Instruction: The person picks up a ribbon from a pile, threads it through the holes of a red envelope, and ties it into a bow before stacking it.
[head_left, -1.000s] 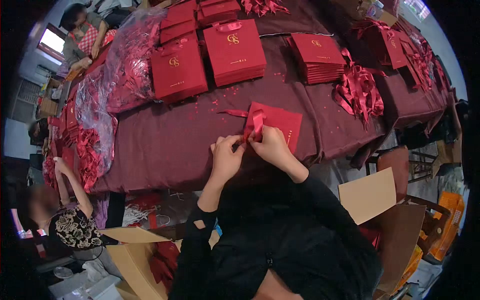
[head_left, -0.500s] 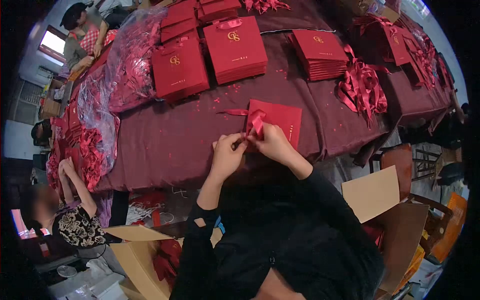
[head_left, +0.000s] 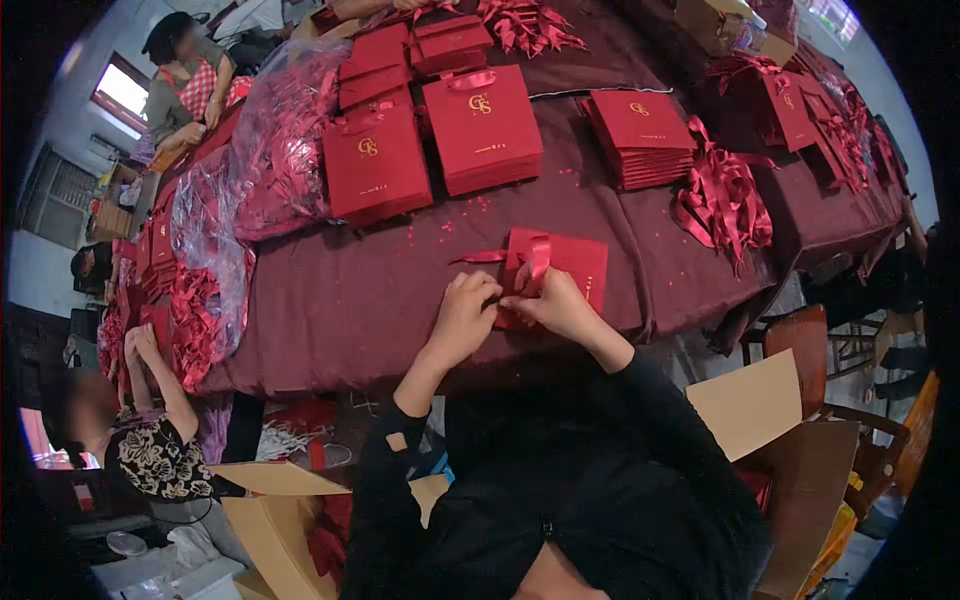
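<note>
Red paper gift bag (head_left: 570,262) lies flat at the near edge of the surface (head_left: 350,300), which is draped in a dark maroon cloth, with both hands working at the bag's near left corner. Beyond it stand thick stacks of matching flat bags (head_left: 480,125) with gold lettering, a clear plastic sack of shiny red ribbon (head_left: 275,140) to the left, and a loose heap of satin ribbon loops (head_left: 722,200) to the right. The ribbon handle (head_left: 535,258) arcs up from the bag, glossy and limp, one tail trailing left across the cloth. The right hand (head_left: 555,305) pinches the ribbon against the stiff matte card, and the left hand (head_left: 465,315) has its fingertips closed on the ribbon end right beside it. Done well, I judge, this needs the bag pressed flat, the ribbon untwisted, and a short, firm grip near the end so the slick satin does not slip.
</note>
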